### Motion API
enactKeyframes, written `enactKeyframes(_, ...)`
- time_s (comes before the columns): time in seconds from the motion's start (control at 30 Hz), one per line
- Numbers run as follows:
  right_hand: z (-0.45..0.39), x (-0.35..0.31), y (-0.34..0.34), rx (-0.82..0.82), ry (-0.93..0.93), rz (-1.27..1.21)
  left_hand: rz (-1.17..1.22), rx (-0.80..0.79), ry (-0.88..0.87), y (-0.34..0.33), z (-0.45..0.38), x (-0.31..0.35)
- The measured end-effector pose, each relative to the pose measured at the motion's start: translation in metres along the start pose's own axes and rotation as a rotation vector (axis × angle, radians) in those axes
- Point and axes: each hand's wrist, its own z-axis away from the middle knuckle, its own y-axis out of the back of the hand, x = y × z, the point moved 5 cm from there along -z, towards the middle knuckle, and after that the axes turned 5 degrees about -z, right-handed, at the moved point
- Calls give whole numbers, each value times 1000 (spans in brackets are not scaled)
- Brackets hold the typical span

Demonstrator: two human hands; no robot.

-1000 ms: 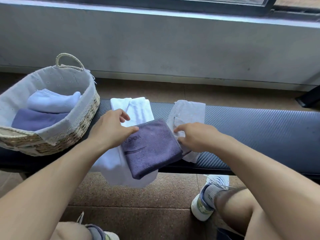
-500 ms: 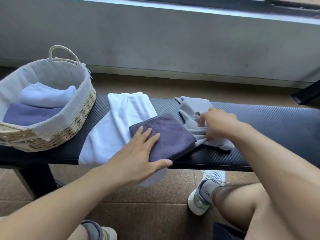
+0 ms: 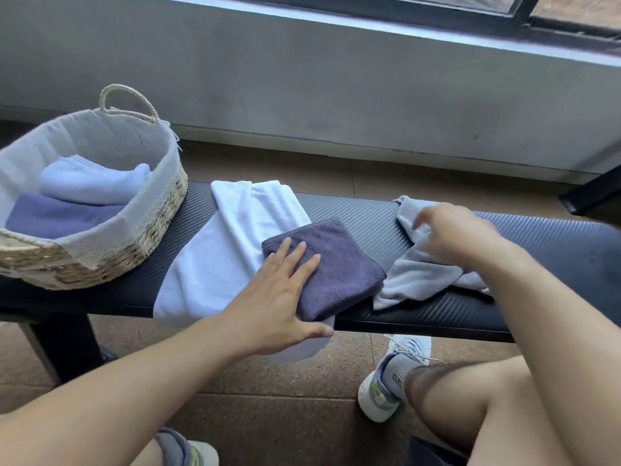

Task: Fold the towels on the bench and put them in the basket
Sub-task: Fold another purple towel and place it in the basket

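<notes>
A folded dark purple towel (image 3: pixel 342 264) lies on the black bench (image 3: pixel 353 210), partly on top of a long white towel (image 3: pixel 215 264) that hangs over the front edge. My left hand (image 3: pixel 279 290) presses flat on the purple towel's left half, fingers straight. Right of it a light grey towel (image 3: pixel 413 277) lies crumpled. My right hand (image 3: pixel 457 237), blurred, is on it with fingers curled into the cloth. The lined wicker basket (image 3: pixel 168 210) stands at the bench's left end and holds a pale blue towel (image 3: pixel 90 183) and a purple towel (image 3: pixel 57 216).
A grey concrete wall under a window runs behind the bench. My knees and a white shoe (image 3: pixel 389 381) are in front, over a brown tiled floor. A dark object (image 3: pixel 591 193) stands on the floor at the far right.
My left hand went from gripping the purple towel's edge to lying flat on it. My right hand bunched up the grey towel and drew it to the right along the bench.
</notes>
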Motion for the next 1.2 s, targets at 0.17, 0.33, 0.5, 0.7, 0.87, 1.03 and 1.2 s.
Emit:
enactKeyframes(0.17, 18, -71, -39, -268, 120, -256, 286, 94, 146, 13, -7, -9)
enactKeyframes(0.33, 13, -80, -42, -294, 90, -286, 350, 223, 309, 34, -16, -41)
enactKeyframes(0.5, 7, -84, -48, -378, 48, -455, 190, 100, 390, 35, -16, -52)
enactKeyframes(0.7, 12, -93, -37, -450, 93, -977, 117, -30, 389, 33, -6, -63)
enactKeyframes(0.87, 10, -67, -6, -292, 77, -1148, -50, -145, 291, 36, 2, -65)
enactKeyframes(1.03, -5, -46, -3, -54, 0, -935, -189, -192, 447, 58, 14, -84)
enactKeyframes(1.2, 0, -72, -14, -58, 65, -935, -342, -133, 669, 75, 19, -103)
